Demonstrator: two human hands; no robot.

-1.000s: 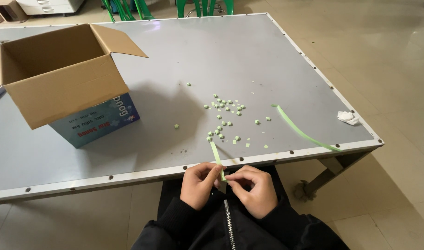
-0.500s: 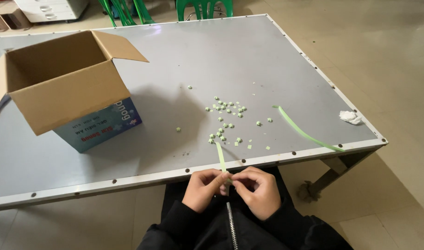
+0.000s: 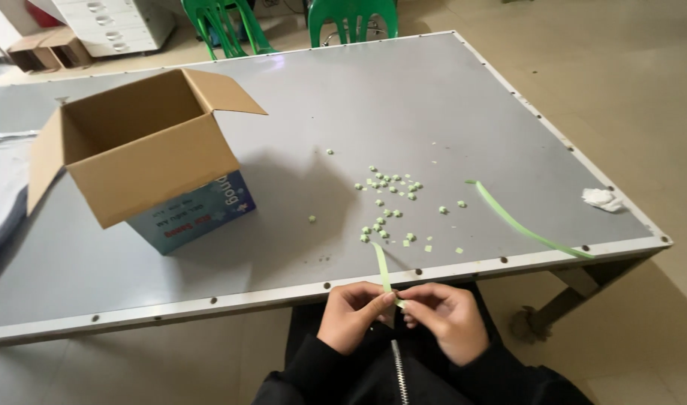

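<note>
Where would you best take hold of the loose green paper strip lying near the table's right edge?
Pinch the green strip at its near end, which juts past the table edge, coming from the front. It lies flat elsewhere, so the overhang probably gives fingers room underneath.

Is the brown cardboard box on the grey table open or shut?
Open. The brown cardboard box on the grey table has its top flaps folded outward, and its inner walls show. Whether anything lies inside, cannot tell.

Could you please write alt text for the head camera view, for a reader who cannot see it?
Two hands, left hand and right hand, pinch a green paper strip at a grey table edge. Small green pieces, another strip and an open cardboard box lie on it.
</note>
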